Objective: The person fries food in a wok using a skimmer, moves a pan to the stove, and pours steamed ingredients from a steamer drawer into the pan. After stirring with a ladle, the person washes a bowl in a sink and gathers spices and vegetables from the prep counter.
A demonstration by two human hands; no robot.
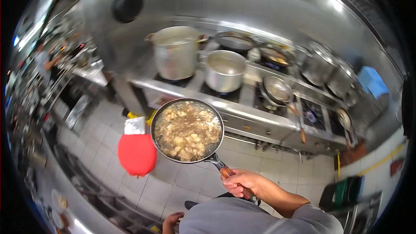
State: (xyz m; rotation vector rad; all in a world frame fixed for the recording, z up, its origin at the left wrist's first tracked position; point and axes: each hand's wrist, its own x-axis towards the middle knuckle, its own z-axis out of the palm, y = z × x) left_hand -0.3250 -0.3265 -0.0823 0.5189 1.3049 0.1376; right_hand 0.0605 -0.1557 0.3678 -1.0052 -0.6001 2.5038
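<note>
My right hand [240,183] is closed around the brown handle of a black frying pan [152,135]. The pan is held out over the floor in front of the stove. Inside it, browned pieces of food [186,136] lie in a shiny liquid; I cannot make out what food they are. Low at the bottom edge, my left hand [174,218] hangs beside my body with its fingers loosely bent and nothing visible in it.
A stove [190,94] carries a tall stockpot [174,58], a shorter pot [223,78], several pans and a strainer [278,90]. A red-covered bin or stool [137,154] stands left of the pan. A metal counter [76,208] runs along the left. Farther left, a person [44,63] is at another station.
</note>
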